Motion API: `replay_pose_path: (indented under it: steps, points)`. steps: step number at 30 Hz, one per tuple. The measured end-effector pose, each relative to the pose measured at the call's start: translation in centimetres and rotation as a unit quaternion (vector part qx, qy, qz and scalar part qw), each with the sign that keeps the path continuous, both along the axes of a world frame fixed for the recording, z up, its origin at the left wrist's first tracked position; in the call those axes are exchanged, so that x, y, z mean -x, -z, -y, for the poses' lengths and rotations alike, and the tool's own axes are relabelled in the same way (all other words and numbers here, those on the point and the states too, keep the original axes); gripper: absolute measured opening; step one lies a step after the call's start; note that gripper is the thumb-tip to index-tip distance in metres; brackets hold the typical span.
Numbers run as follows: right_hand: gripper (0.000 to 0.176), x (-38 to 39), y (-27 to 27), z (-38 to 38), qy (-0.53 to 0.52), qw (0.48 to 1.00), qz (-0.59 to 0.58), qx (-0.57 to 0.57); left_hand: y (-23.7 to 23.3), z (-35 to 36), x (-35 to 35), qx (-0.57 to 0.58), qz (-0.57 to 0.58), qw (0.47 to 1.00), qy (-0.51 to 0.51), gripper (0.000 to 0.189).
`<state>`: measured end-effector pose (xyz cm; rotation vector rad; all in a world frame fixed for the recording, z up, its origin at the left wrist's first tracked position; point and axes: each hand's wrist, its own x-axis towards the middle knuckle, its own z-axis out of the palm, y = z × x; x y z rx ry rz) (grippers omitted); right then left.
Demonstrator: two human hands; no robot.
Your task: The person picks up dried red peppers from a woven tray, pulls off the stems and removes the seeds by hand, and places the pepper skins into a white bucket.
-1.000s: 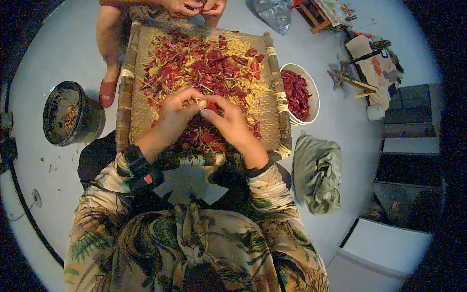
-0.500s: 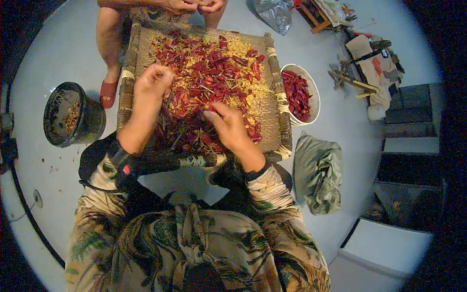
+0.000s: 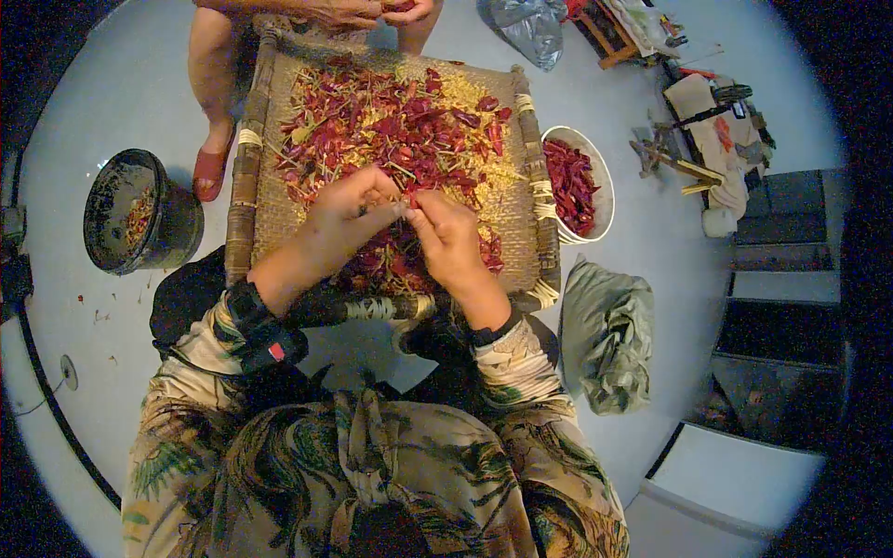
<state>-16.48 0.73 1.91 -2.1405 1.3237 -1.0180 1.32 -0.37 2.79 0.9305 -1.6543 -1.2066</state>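
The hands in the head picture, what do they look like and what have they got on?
The left hand and right hand are bare, with no gloves. The long sleeves have a leafy camouflage print in cream, green and brown. They end in dark cuffs. Something black sits by the left wrist, with a small red patch on it.

Small red piece (image 3: 409, 199) mostly hidden by pinching fingertips, facing person's bare forearms (image 3: 326, 9) cut off by top edge, dark right-hand shelves (image 3: 786, 219) too dim to tell contents
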Motion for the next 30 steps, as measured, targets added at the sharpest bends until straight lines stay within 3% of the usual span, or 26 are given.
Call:
replay_pose_path:
  steps: [7,13,17,26,30]
  points:
    - [0.006,-0.1,-0.7,0.0,-0.032,0.99,-0.091,0.101,1.1,0.0,0.0,0.004,0.045,0.999,-0.017,0.01]
    - [0.014,0.2,-0.5,0.3,-0.08,0.977,-0.13,0.149,2.2,0.0,-0.3,0.002,0.04,0.999,0.0,0.009]
    - [0.007,0.1,-0.3,0.2,-0.102,0.972,-0.152,0.144,2.0,-0.2,-0.5,0.003,0.075,0.997,0.015,0.008]
    - [0.011,0.1,-0.5,-0.3,-0.108,0.971,-0.162,0.137,2.1,-0.6,0.0,-0.029,0.051,0.998,0.0,0.007]
    - [0.015,0.0,-0.4,-0.3,-0.095,0.974,-0.142,0.149,3.0,-0.7,0.4,-0.083,-0.021,0.996,-0.023,0.007]
